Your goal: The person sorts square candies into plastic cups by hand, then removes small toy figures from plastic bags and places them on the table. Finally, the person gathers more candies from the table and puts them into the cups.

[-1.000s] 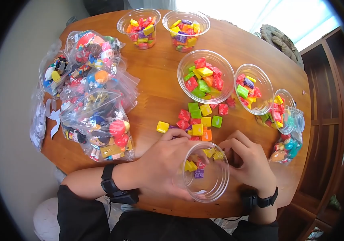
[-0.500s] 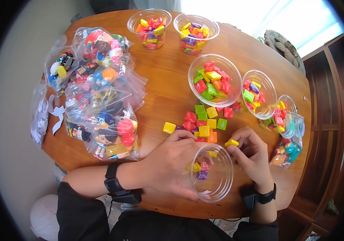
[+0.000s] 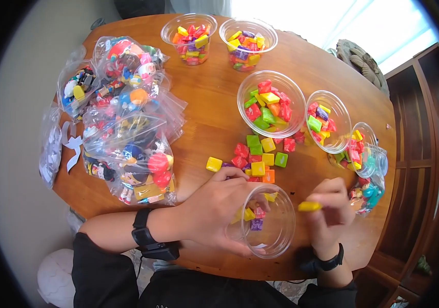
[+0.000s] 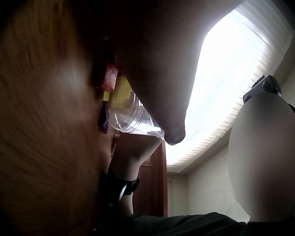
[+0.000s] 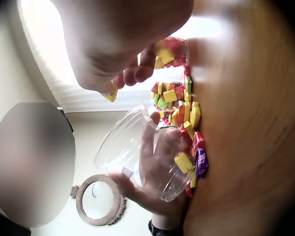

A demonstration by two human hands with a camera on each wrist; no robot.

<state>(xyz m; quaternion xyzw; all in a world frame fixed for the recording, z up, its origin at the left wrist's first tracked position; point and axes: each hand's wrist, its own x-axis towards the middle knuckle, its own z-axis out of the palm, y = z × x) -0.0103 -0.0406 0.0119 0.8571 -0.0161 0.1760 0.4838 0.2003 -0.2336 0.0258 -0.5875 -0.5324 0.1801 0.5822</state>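
Observation:
My left hand (image 3: 212, 205) grips a clear plastic cup (image 3: 287, 237), tilted with its wide mouth towards my right hand. A few wrapped candies, yellow, pink and purple, show through its wall; the purple candy (image 3: 256, 224) is the lowest. To the right of the cup, my right hand (image 3: 331, 208) pinches a yellow candy (image 3: 309, 206) between thumb and fingers. In the right wrist view that yellow candy (image 5: 111, 94) sits at the fingertips, above the cup's rim (image 5: 119, 132). Just beyond the left hand lies a loose pile of square candies, including a green candy (image 3: 281, 159).
Filled candy cups stand beyond the pile, among them a wide cup (image 3: 250, 128) and a far cup (image 3: 188, 55). Bags of small figurines (image 3: 127, 123) cover the table's left side. Another figurine bag (image 3: 368, 194) lies by the right edge, near my right hand.
My right hand came away from beside the cup's mouth with a yellow candy in its fingers, then moved further right. The left hand and the tilted cup have barely moved.

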